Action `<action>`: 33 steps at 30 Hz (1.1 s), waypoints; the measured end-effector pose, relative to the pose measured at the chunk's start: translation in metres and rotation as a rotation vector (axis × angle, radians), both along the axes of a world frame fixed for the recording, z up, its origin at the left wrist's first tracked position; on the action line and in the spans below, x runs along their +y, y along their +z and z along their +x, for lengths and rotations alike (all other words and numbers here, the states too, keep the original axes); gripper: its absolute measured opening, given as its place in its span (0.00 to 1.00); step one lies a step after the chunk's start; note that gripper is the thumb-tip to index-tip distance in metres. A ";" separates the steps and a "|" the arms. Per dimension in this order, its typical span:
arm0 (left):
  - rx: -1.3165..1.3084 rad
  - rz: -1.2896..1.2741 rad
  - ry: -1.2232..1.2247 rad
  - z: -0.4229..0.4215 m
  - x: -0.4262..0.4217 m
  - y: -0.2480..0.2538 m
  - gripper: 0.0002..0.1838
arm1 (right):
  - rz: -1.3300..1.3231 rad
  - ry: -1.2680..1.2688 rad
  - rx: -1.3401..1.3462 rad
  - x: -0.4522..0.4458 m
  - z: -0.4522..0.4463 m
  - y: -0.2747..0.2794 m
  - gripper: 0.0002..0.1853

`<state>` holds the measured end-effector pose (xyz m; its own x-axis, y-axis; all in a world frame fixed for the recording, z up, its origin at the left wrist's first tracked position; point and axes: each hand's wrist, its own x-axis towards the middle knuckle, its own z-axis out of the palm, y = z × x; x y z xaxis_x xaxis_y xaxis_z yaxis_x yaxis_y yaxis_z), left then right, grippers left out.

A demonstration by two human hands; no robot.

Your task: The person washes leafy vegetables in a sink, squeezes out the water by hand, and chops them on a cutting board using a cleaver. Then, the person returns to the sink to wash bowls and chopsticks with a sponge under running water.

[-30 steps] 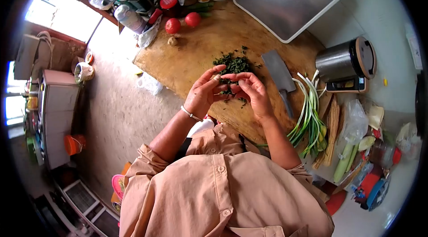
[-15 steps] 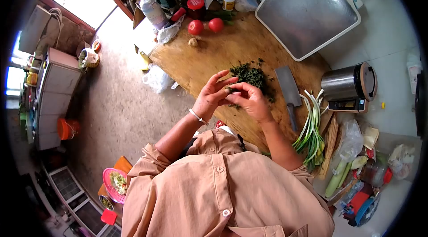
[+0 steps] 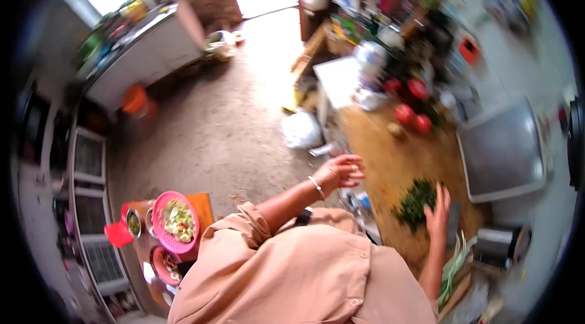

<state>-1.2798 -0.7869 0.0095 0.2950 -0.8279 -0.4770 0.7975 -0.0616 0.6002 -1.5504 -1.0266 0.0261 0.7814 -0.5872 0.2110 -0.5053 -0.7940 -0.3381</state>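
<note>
My left hand (image 3: 339,173) hangs in the air beside the left edge of the wooden table, fingers loosely bent and apart, with a bracelet on the wrist. Nothing shows in it. My right hand (image 3: 437,213) is over the table with its fingers stretched out, holding nothing that I can see. Just left of it lies a heap of chopped dark green leaves (image 3: 415,204). The grey cleaver blade (image 3: 453,221) shows partly behind the right hand. Green onions (image 3: 452,272) lie near the right forearm, blurred.
Tomatoes (image 3: 404,114) and a metal tray with a white rim (image 3: 504,152) are farther back on the table. A steel pot (image 3: 492,243) stands at right. On a low table at left are a pink colander of chopped vegetables (image 3: 159,219) and bowls. A white plastic bag (image 3: 301,130) lies on the floor.
My hands were together over the leaves, fingers touching; now they are apart, the left off the table's edge, the right beside the leaves. The view has swung left, showing more of the low table.
</note>
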 end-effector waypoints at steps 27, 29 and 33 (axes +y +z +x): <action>0.354 0.003 1.543 0.065 0.423 -0.125 0.16 | 1.196 0.219 0.318 0.199 0.395 -0.140 0.16; 0.371 0.044 1.655 0.080 0.440 -0.140 0.10 | 1.177 0.071 0.357 0.191 0.413 -0.181 0.15; 0.130 0.266 1.812 0.151 0.456 -0.118 0.12 | 1.131 -0.138 0.405 0.181 0.454 -0.225 0.09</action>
<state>-1.1284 -0.3311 -0.1081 0.5896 0.5215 -0.6168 0.0189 0.7545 0.6560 -1.0964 -0.8461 -0.1992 0.5882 -0.3652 -0.7216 -0.7926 -0.0831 -0.6040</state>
